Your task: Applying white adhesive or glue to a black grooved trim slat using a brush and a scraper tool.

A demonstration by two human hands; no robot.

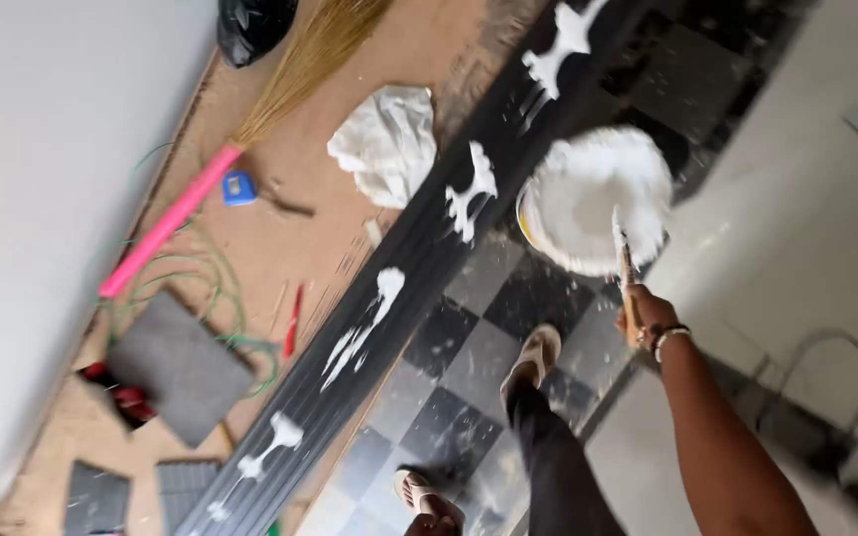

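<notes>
White paste fills the bucket (588,203) standing on the checkered floor (449,397) at about one o'clock from the centre of the view; the right hand (647,318), wearing a beaded bracelet (669,337), has its grip clamped on the wooden handle of a trowel (624,263) whose blade dips into the paste at the bucket's five o'clock edge; the left hand is out of view. A long dark ribbed panel (419,268) runs from seven o'clock to one o'clock, carrying several white dabs of adhesive (469,194); at eleven o'clock from the bucket lies a crumpled white bag (386,144); farther toward ten o'clock rests a straw broom (250,129) with a pink handle, beside a small blue tape measure (238,188); a grey tile (179,365) and green wire (201,268) sit at eight o'clock; sandalled feet (533,357) stand on the floor below the bucket.
</notes>
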